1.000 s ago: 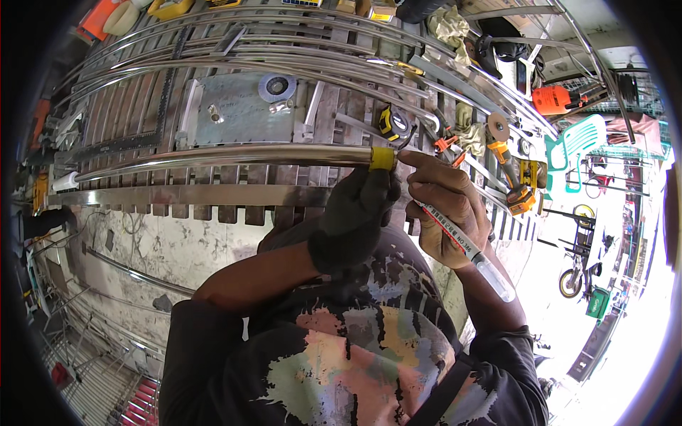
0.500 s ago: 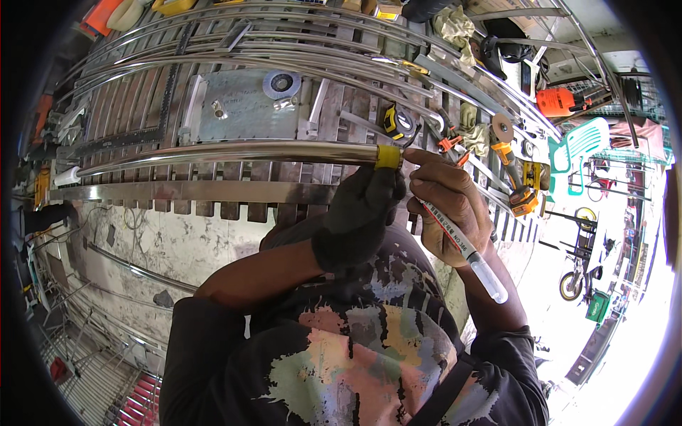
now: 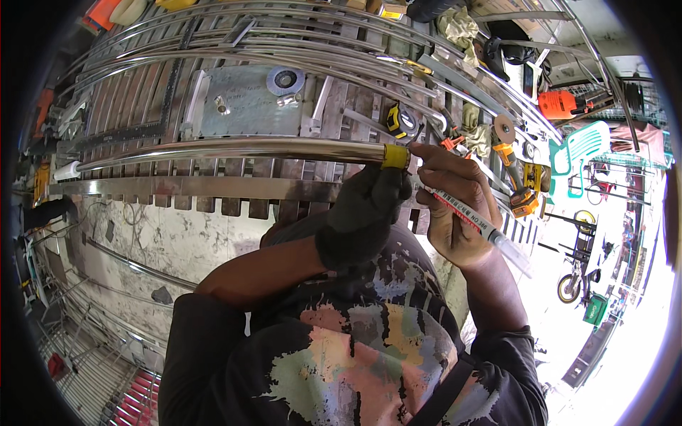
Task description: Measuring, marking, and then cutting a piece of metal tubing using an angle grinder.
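My left hand (image 3: 364, 206), in a dark glove, is closed round the right end of a shiny metal tube (image 3: 249, 149). A yellow band (image 3: 395, 156), perhaps tape, wraps the tube at that end, with the gloved fingers against its underside. My bare right hand (image 3: 460, 202) grips a white marker pen (image 3: 465, 215) across the palm, its clear end sticking out to the lower right. The right index finger reaches to the tube's end, at or very near the opening. The pen's other end is hidden by the fingers.
Long metal tubes (image 3: 284, 53) lie across the slatted bench. On it are a metal plate (image 3: 249, 117) with an abrasive disc (image 3: 285, 81), a tape measure (image 3: 403, 121) and a cordless angle grinder (image 3: 522, 192). A green plastic chair (image 3: 584, 149) stands at right.
The banded tube end and my left hand have shifted slightly right. My right hand has moved right too, and the pen's clear end has swung outward and up.
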A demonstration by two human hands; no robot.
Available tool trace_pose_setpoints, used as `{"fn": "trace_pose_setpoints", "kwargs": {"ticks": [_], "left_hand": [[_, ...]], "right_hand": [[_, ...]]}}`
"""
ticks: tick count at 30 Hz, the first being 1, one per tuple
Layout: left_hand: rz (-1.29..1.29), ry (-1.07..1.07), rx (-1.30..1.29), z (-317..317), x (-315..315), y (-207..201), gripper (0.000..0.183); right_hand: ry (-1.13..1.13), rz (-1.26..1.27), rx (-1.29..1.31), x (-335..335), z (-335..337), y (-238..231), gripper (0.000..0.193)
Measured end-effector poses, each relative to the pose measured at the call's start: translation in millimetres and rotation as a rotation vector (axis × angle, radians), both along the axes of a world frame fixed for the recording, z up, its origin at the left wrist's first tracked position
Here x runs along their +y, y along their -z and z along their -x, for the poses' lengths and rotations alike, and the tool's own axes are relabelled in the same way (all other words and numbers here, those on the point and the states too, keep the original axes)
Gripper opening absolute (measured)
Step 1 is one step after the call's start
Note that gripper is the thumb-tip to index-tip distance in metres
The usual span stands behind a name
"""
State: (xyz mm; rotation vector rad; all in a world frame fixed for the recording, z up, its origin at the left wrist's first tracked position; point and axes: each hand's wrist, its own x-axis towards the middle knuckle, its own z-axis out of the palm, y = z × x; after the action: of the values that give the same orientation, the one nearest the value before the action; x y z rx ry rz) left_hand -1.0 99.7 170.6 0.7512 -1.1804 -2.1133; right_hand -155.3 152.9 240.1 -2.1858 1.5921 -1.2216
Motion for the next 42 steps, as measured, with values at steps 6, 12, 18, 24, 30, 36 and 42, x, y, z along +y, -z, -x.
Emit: {"fn": "trace_pose_setpoints", "kwargs": {"ticks": [6, 12, 18, 24, 30, 36, 42], "left_hand": [[-0.017, -0.046, 0.073, 3.1, 4.5, 0.8, 0.034], [-0.082, -0.102, 0.109, 6.8, 6.7, -9.1, 0.036], [-0.054, -0.093, 0.109, 6.9, 6.9, -9.7, 0.036], [-0.125, -0.092, 0.150, 7.5, 8.3, -0.5, 0.034], [-0.022, -0.026, 0.013, 4.5, 5.7, 6.3, 0.032], [-0.089, 0.008, 0.001, -1.4, 6.3, 3.2, 0.032], [-0.163, -0.004, 0.099, 0.0, 7.3, 4.2, 0.035]], "right_hand": [[0.049, -0.082, -0.039, -0.2, -5.1, -14.6, 0.012], [0.071, -0.015, -0.045, -8.2, -3.9, -15.4, 0.010], [0.080, 0.044, 0.037, -11.5, -0.5, -14.2, 0.018], [0.085, 0.062, 0.056, -15.0, -1.1, -14.0, 0.018], [0.059, 0.050, -0.339, -23.2, 10.7, -16.2, 0.008], [0.136, -0.408, -0.758, -51.2, 23.2, -29.8, 0.025], [0.057, -0.635, -0.685, -59.5, 33.1, -29.5, 0.022]]}}
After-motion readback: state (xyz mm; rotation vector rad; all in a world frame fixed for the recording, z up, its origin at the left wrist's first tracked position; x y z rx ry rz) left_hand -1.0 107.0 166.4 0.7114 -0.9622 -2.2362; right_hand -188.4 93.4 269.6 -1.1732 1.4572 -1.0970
